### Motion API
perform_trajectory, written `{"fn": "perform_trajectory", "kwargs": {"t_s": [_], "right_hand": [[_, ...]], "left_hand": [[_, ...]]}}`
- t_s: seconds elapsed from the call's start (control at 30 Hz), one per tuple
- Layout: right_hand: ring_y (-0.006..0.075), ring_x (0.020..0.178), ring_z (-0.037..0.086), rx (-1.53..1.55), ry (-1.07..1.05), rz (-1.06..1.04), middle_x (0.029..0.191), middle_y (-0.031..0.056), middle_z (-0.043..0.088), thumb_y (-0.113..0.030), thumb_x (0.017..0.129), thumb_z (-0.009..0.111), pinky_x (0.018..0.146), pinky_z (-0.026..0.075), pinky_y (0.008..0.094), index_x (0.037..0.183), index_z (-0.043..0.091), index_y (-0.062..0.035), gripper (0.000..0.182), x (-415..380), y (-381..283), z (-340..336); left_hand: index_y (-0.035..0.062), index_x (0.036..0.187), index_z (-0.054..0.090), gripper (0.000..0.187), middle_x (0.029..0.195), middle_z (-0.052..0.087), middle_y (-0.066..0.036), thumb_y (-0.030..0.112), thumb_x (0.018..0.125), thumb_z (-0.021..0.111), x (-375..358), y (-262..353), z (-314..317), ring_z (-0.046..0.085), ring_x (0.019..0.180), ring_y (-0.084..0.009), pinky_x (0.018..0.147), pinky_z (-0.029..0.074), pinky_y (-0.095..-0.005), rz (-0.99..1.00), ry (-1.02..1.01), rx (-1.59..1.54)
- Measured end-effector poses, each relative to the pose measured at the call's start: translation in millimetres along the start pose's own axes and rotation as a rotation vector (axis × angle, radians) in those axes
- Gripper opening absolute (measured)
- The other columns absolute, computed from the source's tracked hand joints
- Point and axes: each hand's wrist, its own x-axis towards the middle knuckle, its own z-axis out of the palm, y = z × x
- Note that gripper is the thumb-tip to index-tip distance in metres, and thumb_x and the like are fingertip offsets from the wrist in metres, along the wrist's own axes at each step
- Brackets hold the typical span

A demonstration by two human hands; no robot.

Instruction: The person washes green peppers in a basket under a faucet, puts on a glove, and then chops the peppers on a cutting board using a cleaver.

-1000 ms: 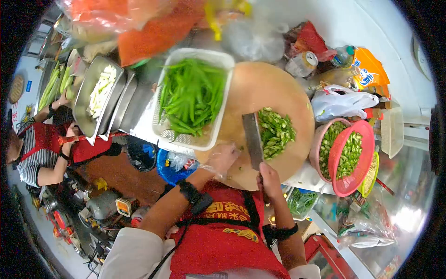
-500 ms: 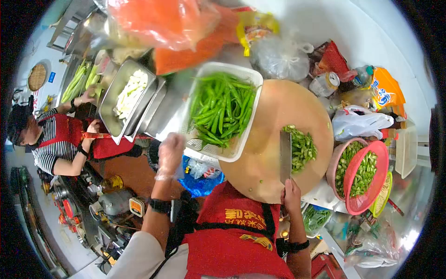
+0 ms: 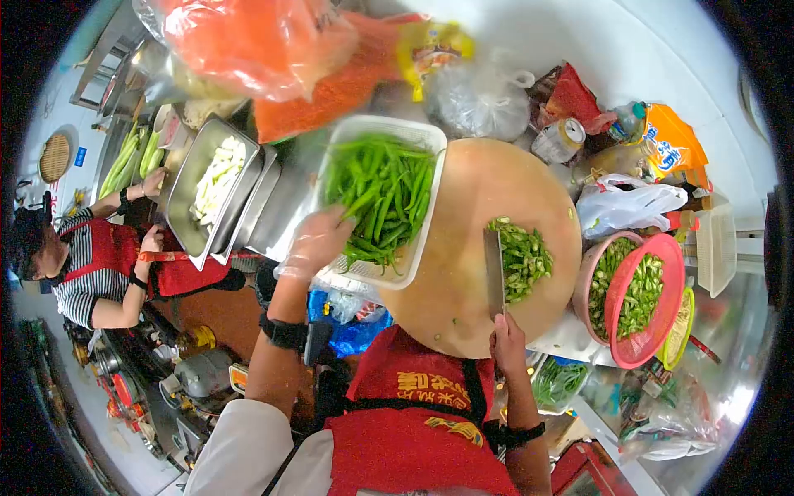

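Observation:
My left hand (image 3: 321, 238), in a clear plastic glove, is at the near left side of a white plastic basket (image 3: 439, 178) filled with long green peppers (image 3: 393, 186). Its fingers are closed on some of the peppers, with their tips partly hidden among them. My right hand (image 3: 508, 341) grips the handle of a cleaver (image 3: 495, 269). The blade stands on a round cutting board (image 3: 442, 248), along the left side of a pile of sliced green peppers (image 3: 525, 260).
Right of the board, two pink baskets (image 3: 643, 347) hold sliced peppers. Metal pans (image 3: 178, 211), one holding pale cut pieces, stand left. Bags, a can (image 3: 558, 140) and bottles line the back. A co-worker in a red apron (image 3: 103, 252) stands at far left.
My left hand has moved up and right, from beside the white basket onto the peppers in it. My right hand still holds the cleaver beside the sliced pile. The whole view has shifted slightly.

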Motion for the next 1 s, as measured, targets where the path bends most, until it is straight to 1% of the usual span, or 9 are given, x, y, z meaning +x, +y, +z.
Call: {"fn": "perform_trajectory", "kwargs": {"t_s": [0.03, 0.17, 0.23, 0.33, 0.53, 0.6, 0.77, 0.8, 1.0], "right_hand": [[0.0109, 0.047, 0.043, -0.035, -0.038, 0.017, 0.054, 0.0028, 0.044, -0.041, 0.092, 0.045, 0.045, 0.038, 0.0288, 0.120, 0.051, 0.0008, 0.050, 0.4, -0.2, -1.3], [0.0100, 0.046, 0.043, -0.027, -0.021, 0.006, 0.053, 0.0014, 0.044, -0.039, 0.092, 0.046, 0.045, 0.038, 0.0279, 0.120, 0.051, 0.0010, 0.049, 1.4, 2.6, -0.5], [0.0075, 0.039, 0.041, 0.035, 0.037, -0.016, 0.049, -0.0007, 0.042, -0.037, 0.094, 0.044, 0.037, 0.032, 0.0227, 0.089, 0.054, -0.0037, 0.035, 0.7, 2.9, 2.9], [0.0075, 0.039, 0.040, 0.046, 0.022, 0.003, 0.049, -0.0011, 0.042, -0.036, 0.094, 0.044, 0.036, 0.032, 0.0227, 0.090, 0.055, -0.0039, 0.034, 0.0, -0.6, 2.7], [0.0071, 0.040, 0.039, 0.035, 0.028, 0.010, 0.050, -0.0019, 0.041, -0.033, 0.094, 0.044, 0.037, 0.032, 0.0234, 0.090, 0.055, -0.0040, 0.031, 0.3, -1.4, 5.2], [0.0071, 0.041, 0.039, 0.002, 0.038, 0.034, 0.050, -0.0018, 0.041, -0.033, 0.094, 0.044, 0.038, 0.032, 0.0236, 0.090, 0.055, -0.0037, 0.031, -1.5, -8.8, 5.4], [0.0076, 0.044, 0.041, -0.088, 0.053, 0.010, 0.051, -0.0008, 0.043, -0.032, 0.094, 0.045, 0.042, 0.034, 0.0242, 0.091, 0.055, -0.0020, 0.032, -0.1, -2.2, 6.5], [0.0078, 0.044, 0.041, -0.091, 0.071, -0.029, 0.051, -0.0004, 0.043, -0.032, 0.094, 0.045, 0.043, 0.034, 0.0243, 0.093, 0.055, -0.0013, 0.033, 1.5, 2.7, 7.4], [0.0077, 0.046, 0.043, -0.091, 0.086, -0.093, 0.053, -0.0006, 0.044, -0.033, 0.094, 0.045, 0.044, 0.036, 0.0239, 0.102, 0.055, -0.0005, 0.035, 0.3, 3.2, 7.0]], "left_hand": [[-0.0019, 0.104, 0.056, 0.035, 0.096, 0.059, -0.026, 0.028, 0.085, 0.052, -4.7, 3.3, -6.0, 0.057, 0.090, -0.0416, 0.077, 0.045, -0.0452, -0.015, -0.012, -0.021], [-0.0020, 0.105, 0.057, 0.032, 0.097, 0.059, -0.026, 0.024, 0.087, 0.052, -26.4, 24.8, -22.8, 0.058, 0.091, -0.0401, 0.081, 0.045, -0.0422, 0.042, 0.289, -0.249], [-0.0006, 0.106, 0.059, 0.028, 0.103, 0.060, -0.022, 0.019, 0.086, 0.054, -29.1, 25.6, -23.7, 0.057, 0.098, -0.0350, 0.087, 0.043, -0.0390, 0.224, 0.489, -0.295], [0.0011, 0.104, 0.061, 0.024, 0.106, 0.060, -0.017, 0.014, 0.084, 0.057, -33.0, 43.4, -21.9, 0.055, 0.103, -0.0300, 0.093, 0.039, -0.0383, 0.378, 0.587, -0.552], [-0.0003, 0.094, 0.060, 0.011, 0.102, 0.060, -0.010, 0.005, 0.086, 0.055, -14.7, 90.6, 47.9, 0.056, 0.096, -0.0190, 0.088, 0.043, -0.0324, 0.202, 0.273, -1.273], [0.0008, 0.101, 0.059, 0.022, 0.103, 0.060, -0.014, 0.019, 0.091, 0.054, -10.6, 109.0, 77.0, 0.059, 0.092, -0.0248, 0.078, 0.049, -0.0329, 0.194, 0.199, -1.280], [0.0025, 0.117, 0.048, 0.037, 0.117, 0.050, -0.025, 0.018, 0.084, 0.055, -15.0, 141.9, 135.5, 0.053, 0.098, -0.0399, 0.082, 0.047, -0.0439, 0.248, -0.127, -0.086], [0.0025, 0.117, 0.048, 0.037, 0.117, 0.050, -0.025, 0.018, 0.084, 0.055, -18.0, 137.9, 149.1, 0.053, 0.098, -0.0399, 0.082, 0.047, -0.0439, 0.256, -0.131, -0.087], [-0.0023, 0.105, 0.052, 0.031, 0.106, 0.051, -0.023, 0.021, 0.084, 0.054, -12.3, 97.1, 209.8, 0.055, 0.095, -0.0380, 0.078, 0.048, -0.0442, 0.462, 0.412, 0.142]]}}
